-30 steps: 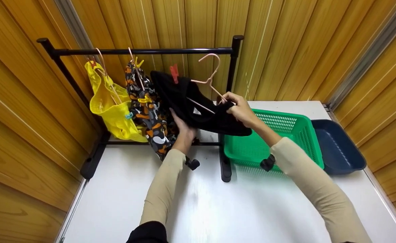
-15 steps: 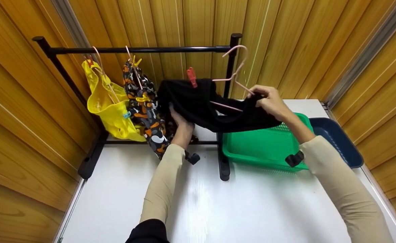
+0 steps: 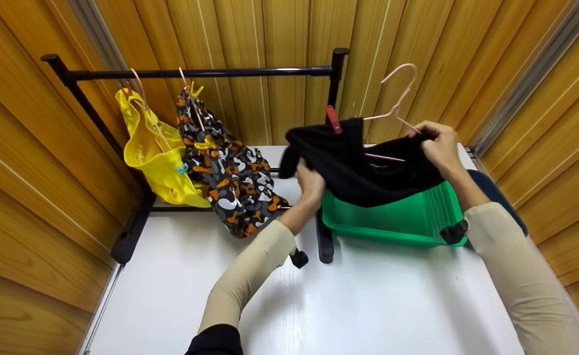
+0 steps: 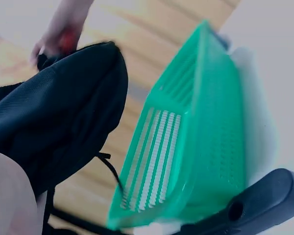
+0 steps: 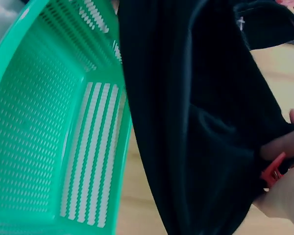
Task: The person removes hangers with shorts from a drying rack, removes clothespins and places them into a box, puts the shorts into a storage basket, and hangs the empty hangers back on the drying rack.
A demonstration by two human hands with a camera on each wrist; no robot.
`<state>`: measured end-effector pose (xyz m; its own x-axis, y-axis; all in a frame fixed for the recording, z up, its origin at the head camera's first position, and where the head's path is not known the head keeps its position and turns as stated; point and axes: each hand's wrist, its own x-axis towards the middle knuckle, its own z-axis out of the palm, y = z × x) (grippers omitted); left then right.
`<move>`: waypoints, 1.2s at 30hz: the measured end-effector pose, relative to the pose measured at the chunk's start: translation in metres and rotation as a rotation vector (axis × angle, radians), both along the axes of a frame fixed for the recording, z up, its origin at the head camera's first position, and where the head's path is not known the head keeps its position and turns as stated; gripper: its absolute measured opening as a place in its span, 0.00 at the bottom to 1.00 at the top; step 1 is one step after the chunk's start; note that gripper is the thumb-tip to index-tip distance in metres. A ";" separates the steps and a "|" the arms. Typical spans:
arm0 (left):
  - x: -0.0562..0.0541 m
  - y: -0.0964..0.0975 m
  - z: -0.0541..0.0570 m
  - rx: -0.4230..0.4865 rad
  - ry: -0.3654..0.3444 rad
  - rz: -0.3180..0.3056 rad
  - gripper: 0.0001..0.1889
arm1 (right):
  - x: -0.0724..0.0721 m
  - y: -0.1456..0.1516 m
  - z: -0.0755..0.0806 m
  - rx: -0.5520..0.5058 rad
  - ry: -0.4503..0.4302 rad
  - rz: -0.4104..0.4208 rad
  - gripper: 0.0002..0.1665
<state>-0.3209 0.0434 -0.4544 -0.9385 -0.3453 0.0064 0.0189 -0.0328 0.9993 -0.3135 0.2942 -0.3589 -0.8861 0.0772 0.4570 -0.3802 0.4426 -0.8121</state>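
Probably light, limp top [image 3: 351, 172]; best held by hanger [image 3: 395, 109]. My right hand [image 3: 440, 148] pinches it; my left hand [image 3: 311, 185], can't tell.

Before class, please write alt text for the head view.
The right hand grips a black cloth garment on a pink hanger, left hand opposite, a green plastic basket behind. A yellow garment and a camouflage garment hang from a black rack.
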 end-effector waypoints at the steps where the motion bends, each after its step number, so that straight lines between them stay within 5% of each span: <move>1: 0.004 0.006 0.002 -0.069 0.015 -0.024 0.22 | -0.003 0.005 -0.002 -0.018 0.013 -0.032 0.16; 5: 0.012 0.029 0.006 -0.244 0.017 -0.162 0.20 | -0.018 0.028 -0.013 -0.078 0.040 -0.194 0.16; 11: -0.005 0.054 -0.005 -0.234 -0.068 -0.403 0.30 | -0.030 0.055 -0.027 -0.141 0.051 -0.332 0.15; 17: -0.030 0.035 -0.025 -0.262 -0.259 -0.656 0.38 | -0.028 0.056 -0.041 -0.259 -0.017 -0.363 0.23; 19: -0.030 0.023 -0.030 -0.279 -0.273 -0.682 0.38 | -0.035 0.059 -0.054 -0.263 -0.052 -0.384 0.21; 22: -0.028 0.011 -0.032 -0.401 -0.081 -0.590 0.29 | -0.048 0.066 -0.071 -0.233 -0.081 -0.401 0.17; 26: -0.028 0.001 -0.026 -0.642 0.275 -0.325 0.16 | -0.049 0.065 -0.073 -0.151 -0.130 -0.383 0.17; 28: -0.029 -0.001 -0.021 -0.709 0.388 -0.267 0.16 | -0.049 0.066 -0.072 -0.099 -0.162 -0.373 0.19; 31: -0.032 -0.001 -0.016 -0.869 0.476 -0.272 0.22 | -0.048 0.069 -0.072 -0.029 -0.194 -0.355 0.19; 36: -0.036 -0.005 -0.020 -1.143 0.501 -0.411 0.33 | -0.044 0.074 -0.076 0.081 -0.217 -0.341 0.11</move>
